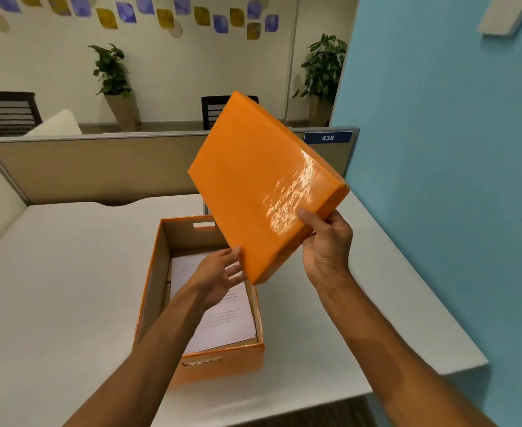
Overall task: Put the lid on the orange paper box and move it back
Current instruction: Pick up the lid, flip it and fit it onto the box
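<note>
The orange paper box (pixel 222 363) stands open on the white desk (pixel 53 272), with printed sheets (pixel 222 318) lying inside. Above it and to the right, the glossy orange lid (pixel 259 186) is held tilted in the air, its top facing me. My right hand (pixel 327 241) grips the lid's near right corner, thumb on top. My left hand (pixel 219 275) is over the box with fingers spread, its fingertips touching the lid's lower left edge.
A beige partition (pixel 99 167) with a blue "438" label (pixel 327 138) runs behind the desk. A blue wall (pixel 438 149) closes the right side. Beyond the partition are chairs (pixel 4 112) and potted plants (pixel 111 72).
</note>
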